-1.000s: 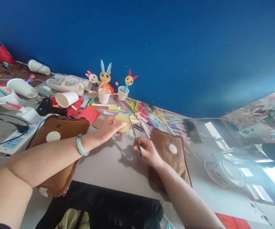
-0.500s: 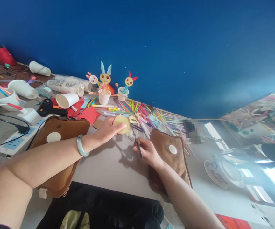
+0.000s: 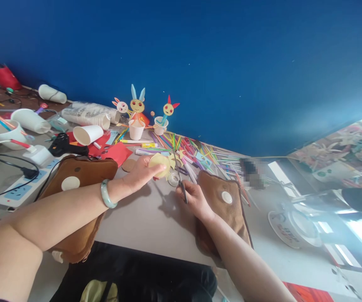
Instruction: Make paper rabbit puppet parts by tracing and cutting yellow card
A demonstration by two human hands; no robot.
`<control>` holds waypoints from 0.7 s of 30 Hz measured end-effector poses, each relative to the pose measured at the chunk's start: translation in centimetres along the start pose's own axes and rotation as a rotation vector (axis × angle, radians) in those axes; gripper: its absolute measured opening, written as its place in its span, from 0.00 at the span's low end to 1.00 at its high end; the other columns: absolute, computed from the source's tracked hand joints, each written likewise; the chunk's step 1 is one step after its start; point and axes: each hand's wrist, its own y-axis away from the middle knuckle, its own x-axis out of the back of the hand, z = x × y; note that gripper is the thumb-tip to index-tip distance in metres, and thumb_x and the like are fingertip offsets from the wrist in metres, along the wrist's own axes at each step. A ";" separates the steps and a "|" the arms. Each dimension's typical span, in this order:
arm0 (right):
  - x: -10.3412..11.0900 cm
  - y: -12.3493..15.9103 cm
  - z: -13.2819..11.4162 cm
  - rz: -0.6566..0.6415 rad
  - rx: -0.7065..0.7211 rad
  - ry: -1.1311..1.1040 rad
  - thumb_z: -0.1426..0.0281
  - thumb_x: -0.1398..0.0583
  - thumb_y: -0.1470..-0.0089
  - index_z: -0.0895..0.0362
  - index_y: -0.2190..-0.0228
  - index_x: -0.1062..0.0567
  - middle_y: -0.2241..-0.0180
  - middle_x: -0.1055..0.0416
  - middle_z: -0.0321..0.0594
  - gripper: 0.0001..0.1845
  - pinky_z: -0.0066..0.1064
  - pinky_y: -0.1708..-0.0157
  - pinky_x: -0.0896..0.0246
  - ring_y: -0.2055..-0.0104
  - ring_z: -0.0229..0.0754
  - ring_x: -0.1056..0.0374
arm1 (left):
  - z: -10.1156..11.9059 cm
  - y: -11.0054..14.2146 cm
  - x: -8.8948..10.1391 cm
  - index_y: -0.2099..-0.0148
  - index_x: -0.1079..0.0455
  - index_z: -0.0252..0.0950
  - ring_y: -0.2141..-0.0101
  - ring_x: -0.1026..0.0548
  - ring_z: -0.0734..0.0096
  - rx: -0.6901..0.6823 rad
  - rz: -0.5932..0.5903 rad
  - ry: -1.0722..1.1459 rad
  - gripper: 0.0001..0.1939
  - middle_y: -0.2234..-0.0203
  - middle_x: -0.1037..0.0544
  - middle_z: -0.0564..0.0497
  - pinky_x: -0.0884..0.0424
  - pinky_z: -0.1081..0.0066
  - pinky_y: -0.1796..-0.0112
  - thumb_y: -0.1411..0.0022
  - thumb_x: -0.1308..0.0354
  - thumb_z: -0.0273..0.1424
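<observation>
My left hand [image 3: 140, 170], with a jade-coloured bangle at the wrist, is closed on a round yellow paper disc [image 3: 157, 161], thumb on top and fingers behind. Jagged yellow paper offcuts [image 3: 175, 160] show at its right side; whether they are still joined to it I cannot tell. My right hand [image 3: 195, 200] grips dark-handled scissors [image 3: 183, 191], their blades pointing up and away, just right of the disc. Below the blades lies a roll of clear tape [image 3: 173, 179]. The right forearm rests by a brown plush hand warmer [image 3: 225, 214].
Another brown hand warmer [image 3: 74, 205] lies under my left forearm, near a power strip [image 3: 24, 188] and a black glue gun [image 3: 66, 144]. Rabbit figures in paper cups [image 3: 136, 131] stand at the blue wall. Colourful strips [image 3: 196, 153], red paper [image 3: 118, 153] and a bowl [image 3: 294, 228] surround the work area.
The disc has shifted slightly left and tilted, and a narrow gap now shows between it and the scissor blades. Both hands keep their hold; the view has moved a little.
</observation>
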 end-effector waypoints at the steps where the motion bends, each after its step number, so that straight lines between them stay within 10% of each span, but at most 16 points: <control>1: 0.0 0.0 0.0 0.026 -0.003 -0.004 0.50 0.35 0.50 0.55 0.81 0.38 0.81 0.43 0.30 0.26 0.29 0.76 0.54 0.76 0.33 0.51 | -0.2 -0.1 0.0 0.71 0.31 0.35 0.76 0.31 0.74 0.033 -0.003 -0.001 0.12 0.79 0.28 0.53 0.34 0.75 0.76 0.44 0.41 0.39; 12: -0.6 -0.1 0.9 0.123 0.136 -0.018 0.57 0.31 0.53 0.57 0.77 0.26 0.76 0.32 0.36 0.18 0.30 0.71 0.44 0.73 0.37 0.41 | -2.5 0.3 0.0 0.64 0.25 0.32 0.74 0.30 0.74 0.164 -0.465 -0.238 0.07 0.75 0.25 0.53 0.36 0.76 0.74 0.47 0.37 0.29; 21: -0.9 -0.3 1.6 0.141 0.109 -0.139 0.60 0.28 0.58 0.57 0.80 0.30 0.78 0.35 0.33 0.19 0.28 0.73 0.45 0.74 0.35 0.43 | -2.7 0.1 0.0 0.62 0.24 0.32 0.72 0.27 0.71 0.191 -0.450 -0.202 0.11 0.73 0.23 0.51 0.33 0.74 0.72 0.47 0.36 0.33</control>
